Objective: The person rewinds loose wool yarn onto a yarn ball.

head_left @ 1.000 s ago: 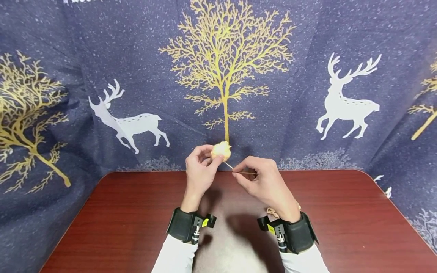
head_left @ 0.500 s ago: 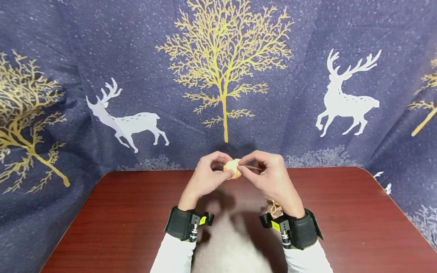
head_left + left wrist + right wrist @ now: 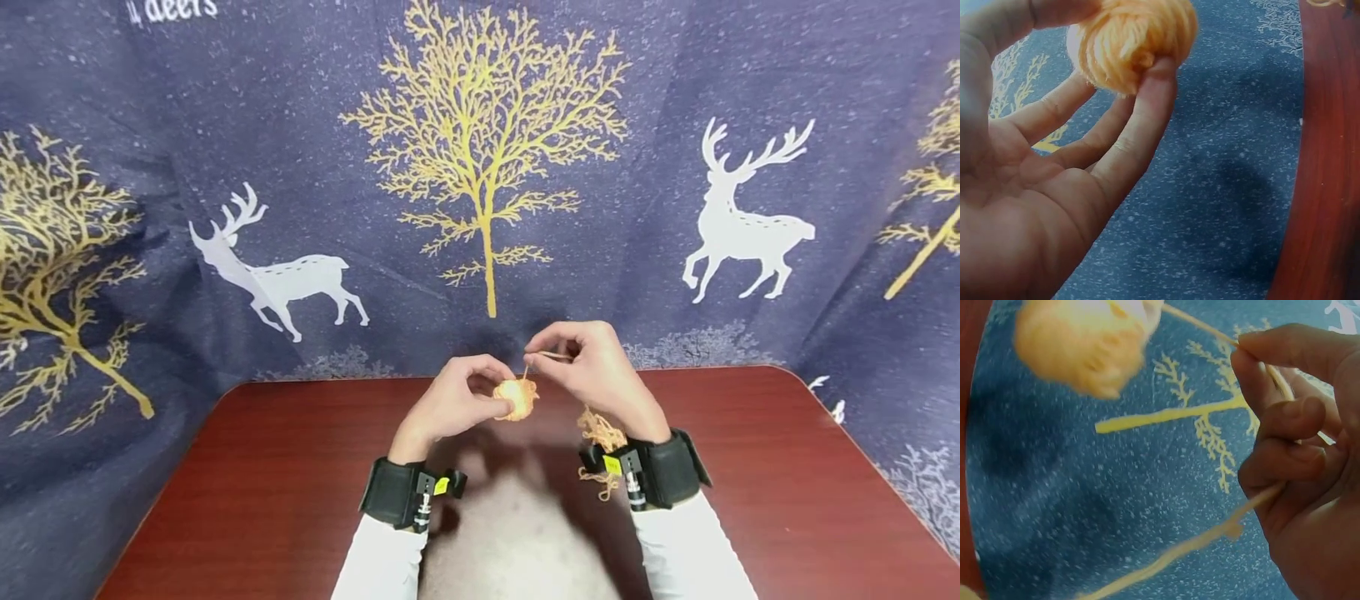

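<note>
A small ball of orange-yellow yarn (image 3: 519,399) is held up between the thumb and fingers of my left hand (image 3: 457,404). In the left wrist view the wound strands of the yarn ball (image 3: 1135,44) show, with a fingertip against its underside. My right hand (image 3: 596,367) pinches the yarn strand (image 3: 1200,325) between thumb and index finger, a short way up and right of the ball. From the ball the strand runs taut to that pinch, then passes through the curled lower fingers and trails off below, as the right wrist view shows.
A loose tangle of the same yarn (image 3: 602,432) lies on the reddish-brown table (image 3: 300,467) by the right wrist. Behind the table's far edge hangs a blue cloth (image 3: 420,275) printed with trees and deer. Black camera straps (image 3: 393,493) circle both wrists.
The yarn ball has moved down and to the right with my left hand. My right hand closed in on the ball, then drew up away from it, strand still pinched. More of the tangle shows.
</note>
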Tool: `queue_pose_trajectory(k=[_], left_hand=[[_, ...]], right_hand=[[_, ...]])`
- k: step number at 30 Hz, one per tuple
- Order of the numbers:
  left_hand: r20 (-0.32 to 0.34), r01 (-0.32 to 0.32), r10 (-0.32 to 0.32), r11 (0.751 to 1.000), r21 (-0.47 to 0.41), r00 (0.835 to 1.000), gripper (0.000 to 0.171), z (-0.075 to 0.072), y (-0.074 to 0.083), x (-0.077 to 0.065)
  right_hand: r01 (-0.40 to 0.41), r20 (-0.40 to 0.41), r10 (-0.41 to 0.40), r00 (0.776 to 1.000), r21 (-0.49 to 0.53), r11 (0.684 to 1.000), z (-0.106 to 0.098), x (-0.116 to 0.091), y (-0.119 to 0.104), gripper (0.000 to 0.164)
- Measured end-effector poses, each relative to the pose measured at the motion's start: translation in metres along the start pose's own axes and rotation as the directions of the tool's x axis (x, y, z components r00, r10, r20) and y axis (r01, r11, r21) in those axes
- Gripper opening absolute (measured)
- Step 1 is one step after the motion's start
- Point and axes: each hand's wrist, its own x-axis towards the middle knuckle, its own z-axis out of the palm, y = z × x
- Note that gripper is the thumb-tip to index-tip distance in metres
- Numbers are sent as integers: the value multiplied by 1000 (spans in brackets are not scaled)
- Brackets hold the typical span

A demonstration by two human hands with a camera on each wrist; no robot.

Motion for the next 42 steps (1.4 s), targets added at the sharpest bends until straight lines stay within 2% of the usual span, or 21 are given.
queue_pose_trajectory(k=[6, 10, 12, 15, 18, 20, 24, 26, 29, 31, 33, 35, 37, 40, 42], left_hand=[[-5, 16, -16, 997, -79, 1000, 28, 4, -3, -4], [-32, -10, 4, 983, -181, 999, 29, 8, 3, -10], [-49, -37, 26, 968, -249, 998, 30, 9, 8, -14], [-99, -102, 70, 924, -367, 993, 33, 6, 15, -18], [-179, -184, 114, 873, -451, 977, 35, 2, 24, -19], [-245, -228, 122, 850, -474, 962, 32, -1, 31, -17], [-364, -268, 82, 825, -497, 928, 29, -8, 42, -10], [-416, -273, 54, 830, -487, 908, 29, -11, 44, -5], [-472, -263, 28, 859, -440, 881, 29, -14, 41, 3], [-496, -246, 26, 890, -383, 868, 30, -15, 35, 8], [-504, -217, 25, 920, -326, 863, 31, -14, 29, 11], [-509, -186, 28, 947, -262, 860, 31, -12, 21, 13], [-502, -152, 27, 966, -210, 864, 30, -9, 13, 13], [-474, -120, 23, 977, -175, 880, 29, -4, 3, 11], [-443, -100, 18, 982, -163, 896, 28, -1, -2, 10]], right_hand=[[13, 119, -16, 993, 25, 1000, -16, 32, 4, 5], [-32, 168, 19, 986, 78, 996, -19, 47, 15, 6], [-68, 187, 46, 981, 112, 991, -16, 51, 23, 8], [-128, 201, 92, 975, 176, 976, -4, 53, 35, 13], [-185, 193, 136, 972, 263, 947, 11, 48, 48, 17], [-227, 189, 170, 967, 341, 912, 21, 41, 55, 17], [-280, 182, 218, 959, 469, 838, 40, 25, 59, 14], [-288, 179, 227, 957, 497, 819, 46, 16, 58, 13], [-278, 172, 221, 960, 489, 827, 51, 1, 53, 11], [-263, 163, 211, 964, 454, 851, 51, -7, 49, 11], [-243, 153, 196, 969, 409, 880, 49, -13, 44, 10], [-218, 138, 180, 974, 356, 909, 45, -15, 38, 9], [-188, 122, 158, 980, 308, 933, 39, -15, 31, 9], [-157, 100, 136, 986, 252, 955, 29, -10, 21, 7], [-152, 90, 134, 987, 247, 957, 22, -4, 16, 7]])
